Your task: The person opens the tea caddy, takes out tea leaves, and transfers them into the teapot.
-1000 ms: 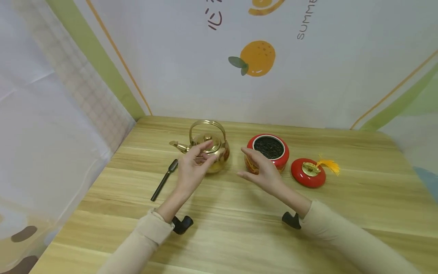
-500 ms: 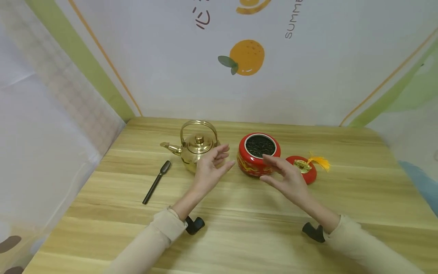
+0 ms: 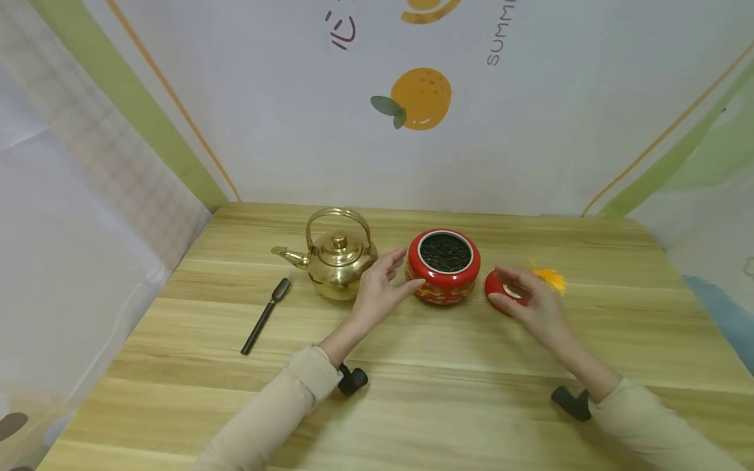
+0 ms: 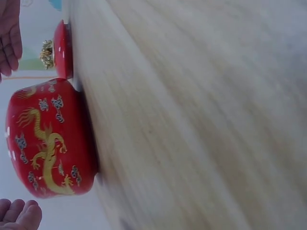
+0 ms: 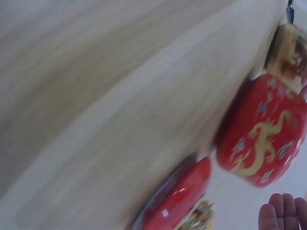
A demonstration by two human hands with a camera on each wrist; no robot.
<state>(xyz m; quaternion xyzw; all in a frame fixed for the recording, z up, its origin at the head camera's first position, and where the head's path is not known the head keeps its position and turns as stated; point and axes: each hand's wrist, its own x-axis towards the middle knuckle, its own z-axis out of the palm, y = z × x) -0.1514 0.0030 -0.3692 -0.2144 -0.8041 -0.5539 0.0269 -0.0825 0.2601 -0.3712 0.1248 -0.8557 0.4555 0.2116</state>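
A red jar (image 3: 443, 288) with golden dragons stands uncovered, dark dry tea leaves (image 3: 446, 252) filling it to near its white rim. My left hand (image 3: 379, 294) is beside the jar's left side, fingers slightly bent and thumb apart, holding nothing. To the right lies the jar's red lid (image 3: 495, 294), its gold knob up; a yellow tassel (image 3: 552, 280) hangs from it. Over that lid hovers my right hand (image 3: 538, 311), thumb and fingers spread apart, partly covering it in the head view. In the right wrist view the lid (image 5: 184, 196) rests on the table below the fingers (image 5: 283, 211).
A brass kettle (image 3: 336, 271) with an upright handle stands left of the jar, its spout pointing left. In front of it lies a dark tea scoop (image 3: 265, 318). The wooden table (image 3: 424, 392) meets a printed cloth backdrop (image 3: 294, 131) behind.
Both hands have moved right: the left from over the kettle to beside the jar, the right from in front of the jar to above the lid. The head view has shifted slightly.
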